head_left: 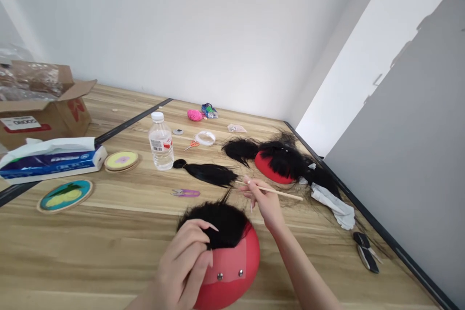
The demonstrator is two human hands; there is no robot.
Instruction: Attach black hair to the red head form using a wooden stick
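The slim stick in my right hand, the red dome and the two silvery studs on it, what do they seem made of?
Slim stick: probably wood, smooth and unpainted, from its pale tan colour. Red dome: perhaps plastic or rubber, satin, given its even colour and soft sheen. Silvery studs: likely polished metal, from their bright glints.

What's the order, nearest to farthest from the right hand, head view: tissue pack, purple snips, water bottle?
1. Purple snips: left of the right hand.
2. Water bottle: farther left, toward the wall.
3. Tissue pack: far left, at the picture's edge.
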